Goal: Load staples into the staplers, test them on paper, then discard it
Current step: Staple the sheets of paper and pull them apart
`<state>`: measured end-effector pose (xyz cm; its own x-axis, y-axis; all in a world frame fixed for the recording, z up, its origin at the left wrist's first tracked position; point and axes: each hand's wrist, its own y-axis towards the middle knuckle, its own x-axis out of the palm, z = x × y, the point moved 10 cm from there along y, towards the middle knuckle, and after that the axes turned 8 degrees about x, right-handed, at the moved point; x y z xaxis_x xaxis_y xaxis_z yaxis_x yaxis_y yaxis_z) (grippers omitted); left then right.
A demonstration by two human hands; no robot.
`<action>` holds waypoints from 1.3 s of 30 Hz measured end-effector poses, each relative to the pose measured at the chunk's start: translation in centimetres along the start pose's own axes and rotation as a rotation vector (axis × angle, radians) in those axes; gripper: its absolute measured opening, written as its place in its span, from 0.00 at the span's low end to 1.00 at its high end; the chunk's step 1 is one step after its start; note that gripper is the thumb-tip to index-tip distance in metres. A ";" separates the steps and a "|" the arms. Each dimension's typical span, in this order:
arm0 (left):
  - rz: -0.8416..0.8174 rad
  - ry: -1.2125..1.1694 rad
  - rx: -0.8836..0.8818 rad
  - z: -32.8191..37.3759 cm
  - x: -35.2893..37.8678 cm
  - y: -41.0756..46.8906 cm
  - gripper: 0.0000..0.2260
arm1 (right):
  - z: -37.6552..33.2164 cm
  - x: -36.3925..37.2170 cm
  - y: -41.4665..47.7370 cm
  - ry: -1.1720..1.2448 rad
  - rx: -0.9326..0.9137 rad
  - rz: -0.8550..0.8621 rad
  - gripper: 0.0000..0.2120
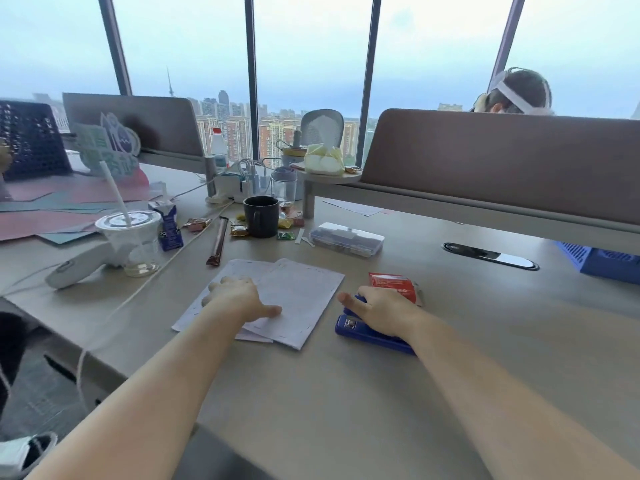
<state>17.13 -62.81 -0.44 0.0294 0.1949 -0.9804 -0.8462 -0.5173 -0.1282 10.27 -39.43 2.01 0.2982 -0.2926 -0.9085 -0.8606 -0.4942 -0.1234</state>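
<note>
The left hand point(239, 299) lies flat, palm down, on the papers point(294, 299), a loose stack of printed sheets on the grey table point(311, 393). Just right of the papers, the right hand point(384, 311) covers a blue stapler point(360, 332) that sits on the table, thumb stretched toward the papers. A red staple box point(394, 284) lies touching the far side of that hand. Beyond the papers stand a dark mug point(260, 216) and a clear plastic case point(346, 239); to their left, a lidded plastic cup point(133, 240) with a straw.
</note>
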 end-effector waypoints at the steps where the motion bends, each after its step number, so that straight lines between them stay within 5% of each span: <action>1: 0.008 -0.014 -0.009 -0.2 -0.1 -0.1 0.43 | -0.3 0.1 0.1 0.017 -0.004 -0.001 0.24; 15: 0.080 -0.168 -0.024 -1.4 0.2 -0.1 0.51 | -1.7 0.7 1.8 -0.013 -0.023 0.074 0.29; 23: 0.458 -0.546 0.183 -1.0 -3.0 -0.7 0.22 | -2.0 0.4 2.0 0.031 -0.022 0.075 0.26; 26: 0.462 -0.731 0.224 -1.3 -3.1 -0.6 0.16 | -2.0 0.0 2.4 0.071 -0.017 0.090 0.28; 33: 0.452 -0.762 0.266 -0.2 -2.7 -0.9 0.12 | -3.1 -3.0 2.8 0.258 -0.092 0.344 0.30; 39: 0.453 -0.616 0.255 0.5 -2.6 -1.2 0.15 | -3.8 -1.7 4.1 0.234 -0.084 0.281 0.26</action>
<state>17.85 -62.27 2.36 -0.5817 0.4747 -0.6605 -0.8030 -0.4644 0.3734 7.82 -44.04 4.62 0.1500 -0.6011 -0.7850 -0.8881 -0.4308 0.1601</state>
